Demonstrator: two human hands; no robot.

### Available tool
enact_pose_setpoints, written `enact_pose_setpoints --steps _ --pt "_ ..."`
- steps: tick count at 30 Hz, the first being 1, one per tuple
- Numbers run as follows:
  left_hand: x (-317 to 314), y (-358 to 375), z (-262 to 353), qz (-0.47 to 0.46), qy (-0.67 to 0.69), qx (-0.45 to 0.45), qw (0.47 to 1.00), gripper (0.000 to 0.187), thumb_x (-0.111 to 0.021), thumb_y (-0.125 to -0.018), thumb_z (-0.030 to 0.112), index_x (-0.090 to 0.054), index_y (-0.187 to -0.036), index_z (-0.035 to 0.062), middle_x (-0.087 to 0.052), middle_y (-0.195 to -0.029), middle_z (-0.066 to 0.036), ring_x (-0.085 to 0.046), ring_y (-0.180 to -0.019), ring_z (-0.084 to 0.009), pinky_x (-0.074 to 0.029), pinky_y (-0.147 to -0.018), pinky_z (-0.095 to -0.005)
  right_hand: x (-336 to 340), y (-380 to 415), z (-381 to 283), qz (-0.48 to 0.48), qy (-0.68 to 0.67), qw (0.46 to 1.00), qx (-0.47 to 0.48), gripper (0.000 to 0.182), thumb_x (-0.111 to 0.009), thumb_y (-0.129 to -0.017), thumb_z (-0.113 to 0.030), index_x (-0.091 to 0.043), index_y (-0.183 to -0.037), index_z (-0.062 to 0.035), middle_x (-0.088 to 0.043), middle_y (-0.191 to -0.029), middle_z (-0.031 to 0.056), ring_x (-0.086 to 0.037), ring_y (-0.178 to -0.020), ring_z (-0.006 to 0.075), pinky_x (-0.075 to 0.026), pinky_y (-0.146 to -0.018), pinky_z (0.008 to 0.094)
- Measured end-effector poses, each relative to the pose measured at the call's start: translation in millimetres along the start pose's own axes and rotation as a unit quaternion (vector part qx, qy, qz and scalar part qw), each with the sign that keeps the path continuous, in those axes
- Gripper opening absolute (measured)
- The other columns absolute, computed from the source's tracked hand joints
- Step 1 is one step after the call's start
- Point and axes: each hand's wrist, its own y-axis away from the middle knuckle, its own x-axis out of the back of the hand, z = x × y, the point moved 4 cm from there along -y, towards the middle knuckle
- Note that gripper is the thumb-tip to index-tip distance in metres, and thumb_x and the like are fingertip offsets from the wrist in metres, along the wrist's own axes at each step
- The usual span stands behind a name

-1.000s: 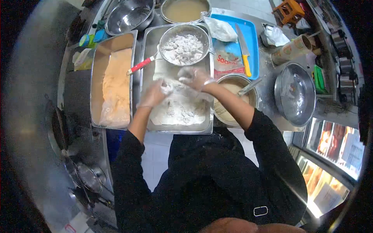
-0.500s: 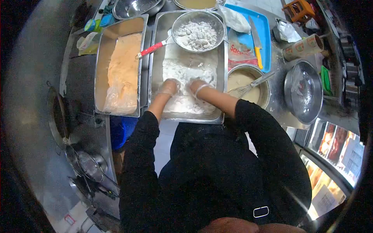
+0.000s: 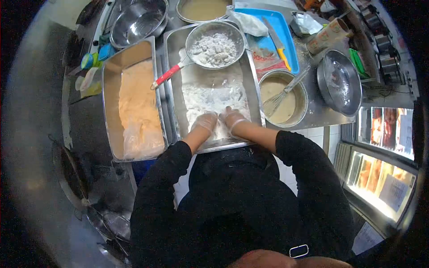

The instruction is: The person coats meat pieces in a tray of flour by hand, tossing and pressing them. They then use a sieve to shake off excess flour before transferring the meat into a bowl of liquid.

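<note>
My left hand (image 3: 206,122) and my right hand (image 3: 232,118), both in clear plastic gloves, are close together at the near end of a deep metal tray (image 3: 259,96). White flour (image 3: 212,96) covers the tray's bottom, and both hands are down in it. Their fingers look curled and partly buried; whatever lies in them is hidden. Across the tray's far end rests a round sieve (image 3: 190,49) with a red handle (image 3: 166,77), holding floury white lumps (image 3: 215,50).
To the left stands a tray (image 3: 107,107) of orange powder (image 3: 138,96). On the right are a pot of batter (image 3: 286,109) with a whisk (image 3: 276,103), a metal bowl (image 3: 337,85), and a blue tray (image 3: 290,44) bearing a knife (image 3: 278,44). More bowls (image 3: 138,24) sit behind.
Both hands have drawn nearer my body and closer together within the flour. The camera view has shifted and tilted, so trays and bowls sit differently in the picture.
</note>
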Motion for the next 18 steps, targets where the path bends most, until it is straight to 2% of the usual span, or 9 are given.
enact_pose_setpoints --steps 2,4,5,8,10,11,14,17,18 --pt "11.8 -9.6 -7.6 -0.041 -0.003 -0.007 0.999 0.039 -0.067 -0.079 0.023 -0.062 -0.111 0.0005 -0.065 -0.107 -0.023 -0.065 -0.103 -0.0356 -0.054 -0.087 -0.0446 16.7 -3.3 2.5 0.012 -0.046 0.999 -0.001 0.037 -0.056 -0.09 -0.017 -0.056 -0.126 -0.0126 -0.051 -0.129 0.0261 -0.059 -0.109 0.0413 -0.05 -0.091 0.0477" --pt "33.7 -13.3 -22.2 0.068 0.051 0.01 0.996 0.038 -0.066 -0.078 0.02 -0.063 -0.11 0.0004 -0.066 -0.108 -0.023 -0.065 -0.102 -0.0357 -0.053 -0.088 -0.0447 81.8 33.1 -13.0 0.06 0.002 0.996 0.071 0.035 -0.057 -0.09 -0.021 -0.058 -0.124 -0.0147 -0.055 -0.123 0.0259 -0.062 -0.105 0.0413 -0.05 -0.091 0.0461" --pt "45.0 -12.2 -29.6 0.12 0.079 0.018 0.989 0.038 -0.066 -0.077 0.019 -0.063 -0.11 0.0003 -0.066 -0.108 -0.023 -0.065 -0.102 -0.0357 -0.053 -0.089 -0.0448 93.0 32.0 -9.3 0.074 -0.003 0.994 0.074 0.036 -0.058 -0.09 -0.024 -0.057 -0.124 -0.0137 -0.057 -0.122 0.0257 -0.061 -0.107 0.0403 -0.051 -0.091 0.0454" --pt "65.5 -15.7 -39.6 0.058 0.029 -0.086 0.994 0.041 -0.065 -0.077 0.02 -0.063 -0.113 0.001 -0.066 -0.109 -0.023 -0.064 -0.104 -0.0377 -0.051 -0.092 -0.0442 114.8 34.6 -1.0 0.071 -0.003 0.996 0.062 0.039 -0.059 -0.09 -0.029 -0.056 -0.124 -0.0106 -0.061 -0.119 0.0243 -0.061 -0.11 0.0377 -0.052 -0.088 0.0439" --pt "45.5 -33.5 -53.5 0.003 0.034 -0.089 0.995 0.053 -0.072 -0.074 0.028 -0.061 -0.118 0.001 -0.065 -0.112 -0.023 -0.061 -0.109 -0.0377 -0.048 -0.097 -0.0438 127.8 42.2 1.4 0.034 0.015 0.999 0.022 0.042 -0.061 -0.088 -0.03 -0.055 -0.124 -0.0084 -0.063 -0.117 0.0225 -0.062 -0.11 0.0366 -0.053 -0.086 0.0438" --pt "42.3 -31.4 -53.9 -0.015 0.041 -0.097 0.994 0.059 -0.074 -0.073 0.032 -0.059 -0.121 0.001 -0.064 -0.115 -0.023 -0.06 -0.112 -0.0375 -0.047 -0.099 -0.0435 129.7 44.8 4.4 0.02 0.043 0.999 0.01 0.038 -0.063 -0.085 -0.023 -0.062 -0.118 -0.0034 -0.067 -0.116 0.0199 -0.066 -0.105 0.036 -0.054 -0.085 0.0432" --pt "60.6 -19.4 -43.8 -0.007 0.057 -0.113 0.992 0.075 -0.078 -0.071 0.041 -0.054 -0.13 0.0015 -0.061 -0.124 -0.024 -0.058 -0.117 -0.0364 -0.046 -0.102 -0.0426 120.0 30.5 11.3 -0.059 0.132 0.989 0.031 0.03 -0.064 -0.081 -0.015 -0.07 -0.108 -0.0024 -0.07 -0.109 0.0189 -0.068 -0.101 0.0347 -0.055 -0.085 0.0418" --pt "67.6 -20.3 -34.7 -0.007 0.059 -0.085 0.995 0.087 -0.08 -0.069 0.045 -0.048 -0.137 0.0018 -0.057 -0.13 -0.024 -0.056 -0.121 -0.036 -0.044 -0.104 -0.0416 143.2 17.5 5.2 0.024 0.066 0.997 -0.035 0.025 -0.065 -0.079 -0.014 -0.074 -0.1 -0.0029 -0.069 -0.109 0.0202 -0.068 -0.101 0.0334 -0.055 -0.085 0.0419" --pt "67.8 -26.2 -33.2 -0.01 0.057 -0.069 0.996 0.09 -0.08 -0.069 0.047 -0.046 -0.139 0.0018 -0.056 -0.132 -0.024 -0.055 -0.122 -0.0361 -0.044 -0.105 -0.0412 150.9 4.1 3.2 0.134 0.027 0.99 -0.041 0.025 -0.061 -0.082 -0.014 -0.073 -0.101 -0.0039 -0.07 -0.106 0.0196 -0.069 -0.1 0.0331 -0.055 -0.084 0.0436"
